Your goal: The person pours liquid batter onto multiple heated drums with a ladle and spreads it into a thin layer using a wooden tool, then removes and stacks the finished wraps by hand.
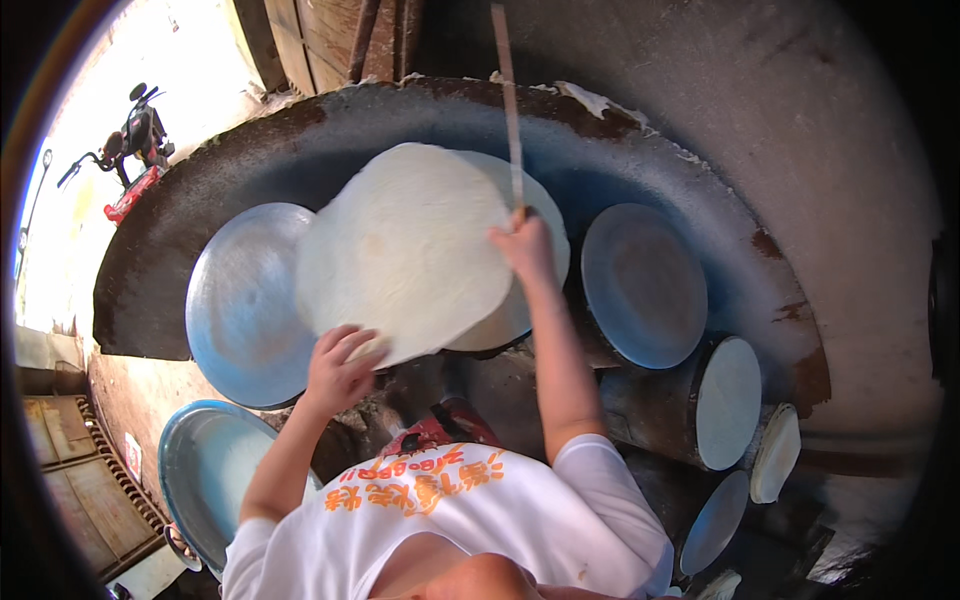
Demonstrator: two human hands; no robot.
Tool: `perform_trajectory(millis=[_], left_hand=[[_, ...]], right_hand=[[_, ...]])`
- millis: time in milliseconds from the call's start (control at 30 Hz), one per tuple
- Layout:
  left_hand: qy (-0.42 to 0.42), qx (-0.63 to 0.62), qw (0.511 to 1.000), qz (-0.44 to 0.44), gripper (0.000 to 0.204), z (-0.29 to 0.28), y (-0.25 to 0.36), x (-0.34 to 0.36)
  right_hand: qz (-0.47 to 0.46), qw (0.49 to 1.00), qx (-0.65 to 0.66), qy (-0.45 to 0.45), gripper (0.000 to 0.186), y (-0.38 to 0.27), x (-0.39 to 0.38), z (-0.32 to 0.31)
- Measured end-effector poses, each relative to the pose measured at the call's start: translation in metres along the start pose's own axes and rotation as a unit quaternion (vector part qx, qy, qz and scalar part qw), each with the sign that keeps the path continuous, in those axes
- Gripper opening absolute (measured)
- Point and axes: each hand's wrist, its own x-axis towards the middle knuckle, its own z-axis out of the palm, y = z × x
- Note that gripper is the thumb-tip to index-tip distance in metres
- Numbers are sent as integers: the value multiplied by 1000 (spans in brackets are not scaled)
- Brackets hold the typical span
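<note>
A large, thin, pale round pancake (410, 245) spreads over the middle griddle and overlaps the griddle on the left. My left hand (345, 372) is at its near left edge, with curled fingers closed on the rim. In my right hand (526, 246) is a long, narrow, flat strip like a scraper (510, 110), pointing away from me. That hand is above the pancake's right edge. From under the pancake, on the right, shows a second pale round surface (548, 225); I cannot tell whether it is another pancake or the griddle itself.
Round griddles stand at left (245, 300) and right (645, 285), inside a curved, sooty metal shield (760, 250). A basin of pale liquid (215, 470) is at the near left. Drum-like cylinders with pale round ends (728, 403) lie at the near right. A parked two-wheeler (138, 140) shows outside.
</note>
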Motion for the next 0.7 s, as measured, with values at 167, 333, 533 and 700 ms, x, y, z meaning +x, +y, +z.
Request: perform_trajectory(millis=[167, 333, 533, 700], left_hand=[[-66, -46, 996, 49, 46, 56, -18, 161], [-32, 146, 986, -71, 55, 109, -110, 293], [-146, 53, 979, -131, 50, 145, -158, 332], [-121, -7, 986, -112, 35, 143, -167, 353]], right_hand=[[74, 990, -99, 64, 30, 73, 41, -72], [-24, 985, -166, 33, 34, 75, 75, -82], [-133, 975, -162, -77, 26, 108, 125, -69], [-173, 978, -115, -27, 27, 110, 143, -69]])
